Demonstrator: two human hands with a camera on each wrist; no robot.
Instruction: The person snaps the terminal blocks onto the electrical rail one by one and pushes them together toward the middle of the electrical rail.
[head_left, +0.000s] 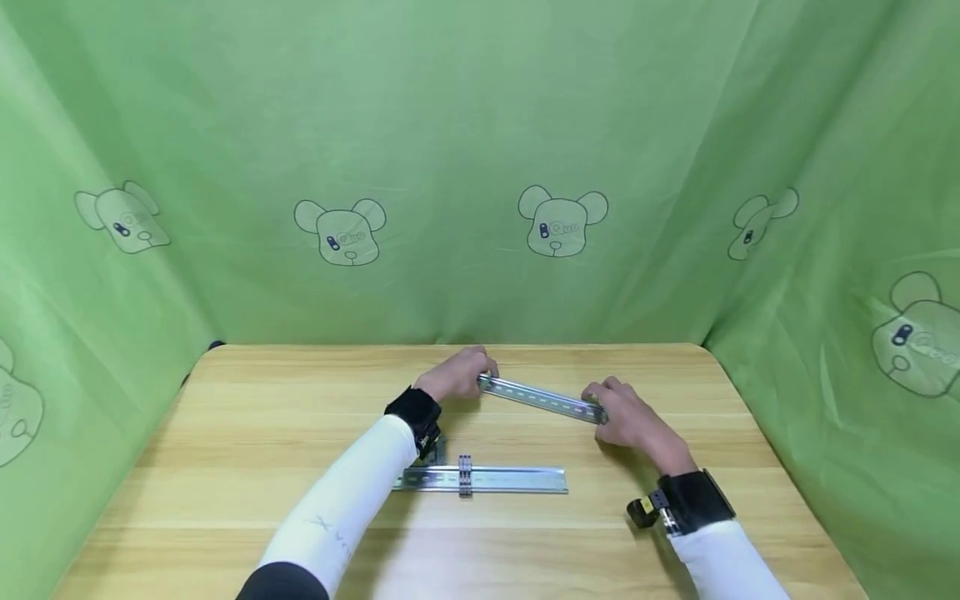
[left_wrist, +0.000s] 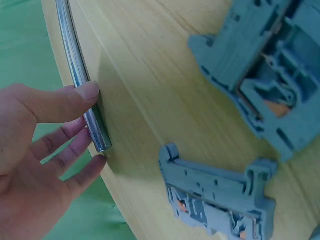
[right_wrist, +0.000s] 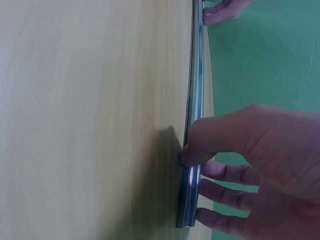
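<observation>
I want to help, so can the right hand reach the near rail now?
Probably yes, but it would likely have to let go first: the right hand pinches the far rail. Nothing shows between that hand and the near rail.

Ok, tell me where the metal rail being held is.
In the head view, the held rail slants between the left hand and right hand, just right of centre, beyond the second rail lying on the table.

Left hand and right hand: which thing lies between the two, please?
A metal rail spans the gap between the left hand and the right hand, each holding it near one end; the head view shows this.
</observation>
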